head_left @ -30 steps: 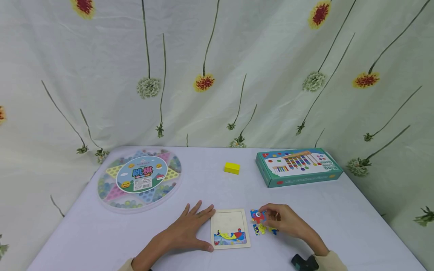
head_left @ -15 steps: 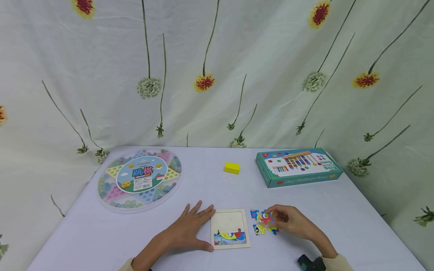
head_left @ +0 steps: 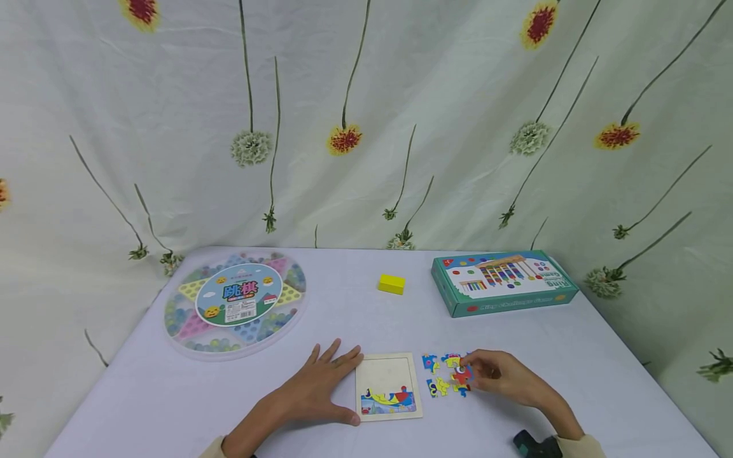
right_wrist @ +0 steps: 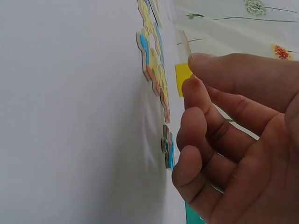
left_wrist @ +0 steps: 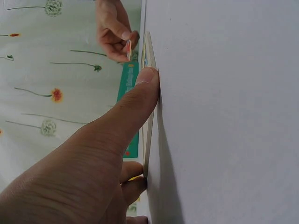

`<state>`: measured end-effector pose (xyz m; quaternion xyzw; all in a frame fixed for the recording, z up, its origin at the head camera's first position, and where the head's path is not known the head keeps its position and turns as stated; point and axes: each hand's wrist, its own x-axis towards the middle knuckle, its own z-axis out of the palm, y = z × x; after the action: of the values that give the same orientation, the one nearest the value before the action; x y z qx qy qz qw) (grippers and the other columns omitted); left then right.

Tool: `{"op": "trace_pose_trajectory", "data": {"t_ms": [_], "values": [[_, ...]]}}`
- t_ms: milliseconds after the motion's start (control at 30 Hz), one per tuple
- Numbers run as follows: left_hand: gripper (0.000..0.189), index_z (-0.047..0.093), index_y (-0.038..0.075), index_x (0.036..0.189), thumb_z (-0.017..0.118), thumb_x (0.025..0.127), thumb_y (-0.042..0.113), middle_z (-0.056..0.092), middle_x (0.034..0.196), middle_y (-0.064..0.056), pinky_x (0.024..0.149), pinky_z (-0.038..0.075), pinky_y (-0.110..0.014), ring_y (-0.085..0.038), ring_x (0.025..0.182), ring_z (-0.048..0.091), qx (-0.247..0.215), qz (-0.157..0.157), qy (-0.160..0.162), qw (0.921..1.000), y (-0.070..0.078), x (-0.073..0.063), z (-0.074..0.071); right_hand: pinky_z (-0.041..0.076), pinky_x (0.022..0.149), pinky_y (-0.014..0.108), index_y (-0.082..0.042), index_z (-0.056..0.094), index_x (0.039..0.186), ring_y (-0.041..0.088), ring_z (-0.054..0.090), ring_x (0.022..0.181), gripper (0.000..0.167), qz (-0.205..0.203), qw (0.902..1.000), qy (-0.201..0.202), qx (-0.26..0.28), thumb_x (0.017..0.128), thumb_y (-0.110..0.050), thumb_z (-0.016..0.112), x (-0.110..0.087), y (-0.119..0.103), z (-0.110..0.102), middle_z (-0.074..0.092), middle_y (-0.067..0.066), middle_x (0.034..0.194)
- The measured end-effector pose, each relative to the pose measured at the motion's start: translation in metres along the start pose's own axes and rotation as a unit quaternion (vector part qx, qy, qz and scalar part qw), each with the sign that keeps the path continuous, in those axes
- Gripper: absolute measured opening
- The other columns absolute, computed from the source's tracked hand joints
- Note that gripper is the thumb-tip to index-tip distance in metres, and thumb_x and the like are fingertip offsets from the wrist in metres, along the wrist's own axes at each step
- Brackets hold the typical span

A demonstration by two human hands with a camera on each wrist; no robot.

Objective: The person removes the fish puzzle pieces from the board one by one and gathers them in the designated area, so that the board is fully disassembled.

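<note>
My left hand (head_left: 317, 394) lies with spread fingers at the left edge of a square wooden puzzle tray (head_left: 385, 372). Its thumb and fingertips touch the tray's rim, as the left wrist view also shows. Printed blue and yellow pieces (head_left: 395, 401) fill the tray's lower part; bare wood shows above. To the right of the tray, my right hand (head_left: 509, 380) pinches a red puzzle piece (head_left: 460, 375) between thumb and index finger. In the right wrist view this piece (right_wrist: 186, 43) is seen edge-on, raised off the cloth. Below it lie several loose puzzle pieces (head_left: 441, 386).
A yellow block (head_left: 392, 284) stands behind the tray. At the back right is a green game box (head_left: 506, 283). A round Chinese checkers set (head_left: 237, 305) with marbles lies at the back left. A flowered curtain (head_left: 366, 191) hangs behind the white table.
My right hand has moved to the right with the red puzzle piece, uncovering loose pieces below. My left hand and the tray have stayed in place.
</note>
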<state>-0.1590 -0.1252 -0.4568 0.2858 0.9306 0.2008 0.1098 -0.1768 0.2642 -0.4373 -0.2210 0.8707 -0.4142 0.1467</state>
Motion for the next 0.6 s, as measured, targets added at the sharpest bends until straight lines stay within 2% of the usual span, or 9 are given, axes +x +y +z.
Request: {"op": "trace_pose_trajectory", "data": {"t_ms": [600], "values": [[0.105,0.032,0.017,0.151,0.065,0.069,0.074,0.025,0.158,0.003,0.115,0.002,-0.062,-0.035,0.147,0.007,-0.008,0.001,0.004,1.0000,0.003,-0.001,-0.001,0.040,0.056,0.020,0.000,0.063,0.113,0.006,0.048,0.067,0.027,0.023,0.9993,-0.008,0.027,0.088,-0.008,0.066,-0.019,0.015,-0.012,0.053,0.001,0.079]]}}
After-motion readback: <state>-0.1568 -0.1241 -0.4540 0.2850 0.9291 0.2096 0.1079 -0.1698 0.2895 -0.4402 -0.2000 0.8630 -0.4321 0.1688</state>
